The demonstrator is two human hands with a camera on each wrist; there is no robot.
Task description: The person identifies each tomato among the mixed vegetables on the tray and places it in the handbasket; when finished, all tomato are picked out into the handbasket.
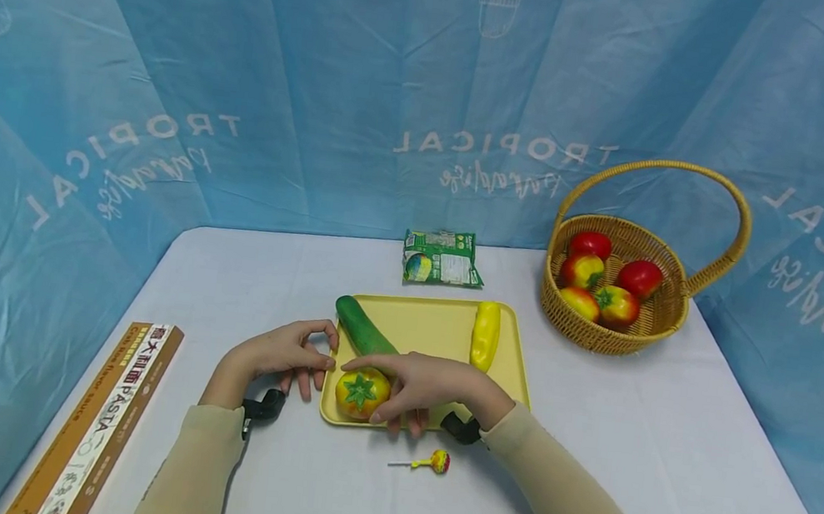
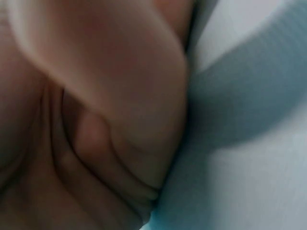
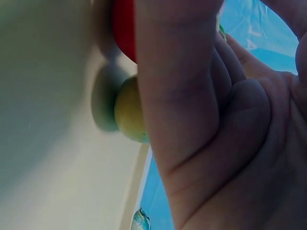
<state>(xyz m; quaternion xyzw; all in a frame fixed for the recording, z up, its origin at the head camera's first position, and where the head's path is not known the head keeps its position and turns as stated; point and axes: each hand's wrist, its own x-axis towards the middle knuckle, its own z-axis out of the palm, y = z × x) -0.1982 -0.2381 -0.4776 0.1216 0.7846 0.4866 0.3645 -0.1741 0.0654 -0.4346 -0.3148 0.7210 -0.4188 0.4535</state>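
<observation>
My right hand point(image 1: 429, 383) reaches over the pale yellow tray point(image 1: 424, 317) and grips a yellow-orange tomato point(image 1: 360, 392) with a green star-shaped leaf top, thumb on its near side and index finger on its far side. The tomato sits at the tray's front left; its red side point(image 3: 123, 28) shows past my fingers in the right wrist view. Just behind it lies a green cucumber point(image 1: 365, 327), slanting across the left rim. At that rim my left hand point(image 1: 285, 352) rests with loosely bent fingers, index and thumb tips right at the edge. A yellow pepper-like vegetable point(image 1: 485, 336) lies on the tray's right side.
A wicker basket point(image 1: 588, 336) with a tall handle holds several red and yellow fruits at the back right. Behind the tray lies a green snack packet point(image 1: 444, 259). A lollipop point(image 1: 438, 462) lies in front. Long pasta boxes point(image 1: 96, 425) lie at left.
</observation>
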